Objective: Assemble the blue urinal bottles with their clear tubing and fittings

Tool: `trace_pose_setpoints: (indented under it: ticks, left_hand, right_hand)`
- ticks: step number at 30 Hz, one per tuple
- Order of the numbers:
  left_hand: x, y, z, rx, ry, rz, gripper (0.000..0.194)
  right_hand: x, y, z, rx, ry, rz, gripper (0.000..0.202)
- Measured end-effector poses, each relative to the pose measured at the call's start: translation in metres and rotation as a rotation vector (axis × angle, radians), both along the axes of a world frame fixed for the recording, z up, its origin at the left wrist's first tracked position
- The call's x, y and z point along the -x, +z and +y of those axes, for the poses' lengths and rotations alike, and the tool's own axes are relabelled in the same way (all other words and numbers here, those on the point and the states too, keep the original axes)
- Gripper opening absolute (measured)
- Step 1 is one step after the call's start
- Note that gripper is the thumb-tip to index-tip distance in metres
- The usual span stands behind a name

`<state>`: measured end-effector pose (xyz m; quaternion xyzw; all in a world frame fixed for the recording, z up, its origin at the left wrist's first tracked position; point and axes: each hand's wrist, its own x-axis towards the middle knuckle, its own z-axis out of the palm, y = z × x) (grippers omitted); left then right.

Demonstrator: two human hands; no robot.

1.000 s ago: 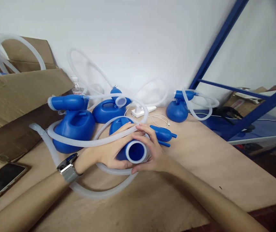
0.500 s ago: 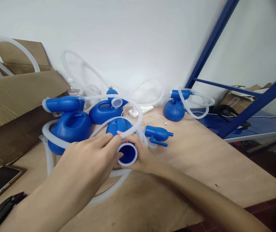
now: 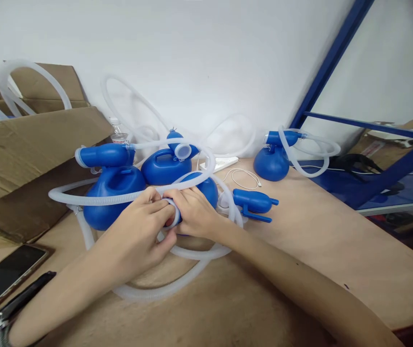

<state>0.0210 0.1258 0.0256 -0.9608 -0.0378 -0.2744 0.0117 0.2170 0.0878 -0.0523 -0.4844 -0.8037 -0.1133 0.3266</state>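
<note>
Both hands are brought together at the centre of the wooden table [image 3: 300, 250], closed around the white-rimmed mouth of a blue container [image 3: 202, 189]. The left hand [image 3: 143, 231] is curled over the mouth from the 8 o'clock side, fingers bent and clamped on the rim; the right hand [image 3: 193, 214] grips the same mouth from the 3 o'clock side, its fingertips meeting those of the left. The rim itself is almost wholly covered by the fingers, so only a short white arc can be made out between them, and whether anything is fitted in the opening cannot be told. Only the rounded upper back of the container is seen behind the right hand. A corrugated translucent hose [image 3: 94, 197] is passed across the left fingers and looped around both wrists on the table; its ends are lost behind the hands. At 10 o'clock from the hands a second blue container [image 3: 114, 193] stands, and a third [image 3: 163, 166] lies behind it at 12 o'clock. A loose blue spout part [image 3: 253, 202] lies just beside the right wrist at 3 o'clock. A fourth container [image 3: 271, 161] stands well apart at 2 o'clock. A cardboard box [image 3: 29, 144] is cut off by the left edge, as is a phone [image 3: 4, 274] at 8 o'clock.
</note>
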Motion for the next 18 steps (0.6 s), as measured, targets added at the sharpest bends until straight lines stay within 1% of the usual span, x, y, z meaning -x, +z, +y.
trace_pose_setpoints:
  ticks: [2,5,10,12,15,18]
  left_hand:
    - [-0.003,0.001,0.006,0.022,-0.009,0.023,0.02]
    - [-0.009,-0.001,0.014,0.093,-0.036,0.062,0.016]
    - [-0.018,-0.001,0.029,0.197,-0.066,0.094,0.021]
    - [-0.02,0.001,0.035,0.224,-0.094,0.104,0.02]
    - [-0.023,0.007,0.044,0.245,-0.161,0.152,0.014]
    - [-0.026,0.015,0.051,0.187,-0.214,0.205,0.013]
  right_hand:
    - [-0.005,0.002,0.001,0.005,-0.012,-0.024,0.047]
    - [-0.013,0.001,0.004,0.005,-0.02,0.014,0.049]
    - [-0.022,-0.002,0.008,0.002,-0.055,0.011,0.038]
    - [-0.023,0.0,0.007,0.01,-0.081,-0.018,0.032]
    - [-0.022,0.004,0.005,-0.005,-0.104,-0.065,0.028]
    - [-0.02,0.005,0.004,-0.023,-0.117,-0.111,0.028]
